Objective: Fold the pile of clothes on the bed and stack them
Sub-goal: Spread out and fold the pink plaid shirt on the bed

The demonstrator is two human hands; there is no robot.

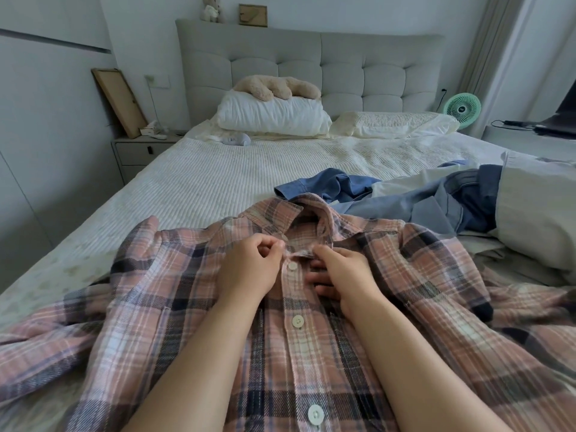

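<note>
A: The left hand [249,269], what's it doing?
B: Fingers curled, pinching the button strip of the plaid shirt [193,307] just under the collar. The shirt lies front up, spread flat on the bed [218,179].
A: And the right hand [339,275]?
B: Pinching the same strip from the other side, its lower fingers tucked under the fabric. Further right, the blue clothes [436,198] lie crumpled, unfolded.

At the bed's head, a white pillow [274,115] carries a beige plush toy [277,87]; a cream pillow [396,124] lies beside it. A green fan [462,109] stands beyond the right edge, a nightstand [140,152] left.
</note>
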